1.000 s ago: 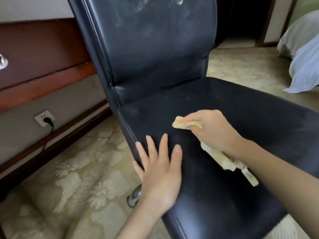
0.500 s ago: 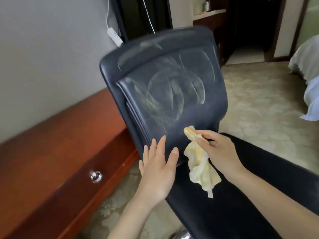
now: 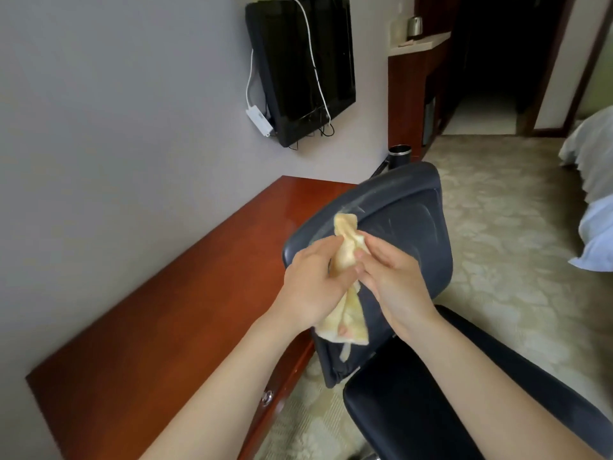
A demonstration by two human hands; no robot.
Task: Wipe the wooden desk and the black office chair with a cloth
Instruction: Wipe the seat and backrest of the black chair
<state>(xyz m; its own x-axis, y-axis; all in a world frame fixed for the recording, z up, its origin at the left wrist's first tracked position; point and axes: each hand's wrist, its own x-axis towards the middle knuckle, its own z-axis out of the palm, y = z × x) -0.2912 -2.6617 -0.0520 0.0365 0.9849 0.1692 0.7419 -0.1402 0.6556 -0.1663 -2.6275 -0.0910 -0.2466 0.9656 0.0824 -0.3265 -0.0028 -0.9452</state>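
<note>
The chair (image 3: 414,220) just behind the hands shows pale wipe streaks across its backrest, so that part looks done, while the seat below the right wrist and the desk (image 3: 199,293) off to the left of the left hand give no sure sign either way. Neither surface is being wiped now. The left hand (image 3: 311,280) and right hand (image 3: 394,287) are drawn together, fingers curled round the cloth (image 3: 346,227) bunched between them, probably refolding it.

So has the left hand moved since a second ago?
Yes. The left hand has lifted off the chair seat and now grips the cloth, along with the right hand, up in front of the backrest.
</note>
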